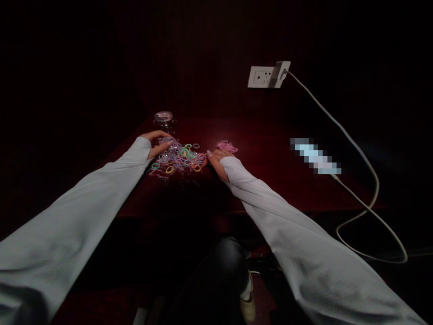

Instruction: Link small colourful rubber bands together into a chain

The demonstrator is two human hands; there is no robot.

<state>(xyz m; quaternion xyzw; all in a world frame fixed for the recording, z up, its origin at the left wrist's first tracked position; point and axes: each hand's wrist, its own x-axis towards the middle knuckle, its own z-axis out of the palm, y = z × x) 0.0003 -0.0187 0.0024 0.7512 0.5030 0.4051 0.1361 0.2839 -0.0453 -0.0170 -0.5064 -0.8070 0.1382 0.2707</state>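
Note:
A loose pile of small elastic hair ties (pixel 182 155) in purple, green, yellow, orange and pink lies on the dark red table. My left hand (pixel 158 141) rests at the pile's left side, with thumb and fingers apart and touching the ties. At the right edge of the pile, my right hand (pixel 219 159) has its thumb and a fingertip close together in a pinch. Whatever is between those fingertips is too small to make out. Just beyond my right hand sits a separate bunch of pink hair ties (pixel 226 146).
Behind my left hand stands a clear jar (pixel 164 118) with a patterned lid. On the right of the table (pixel 264 180) lies a blurred-out device (pixel 316 157). Its white cable (pixel 375 180) loops over the table edge from a charger in the wall socket (pixel 262 76).

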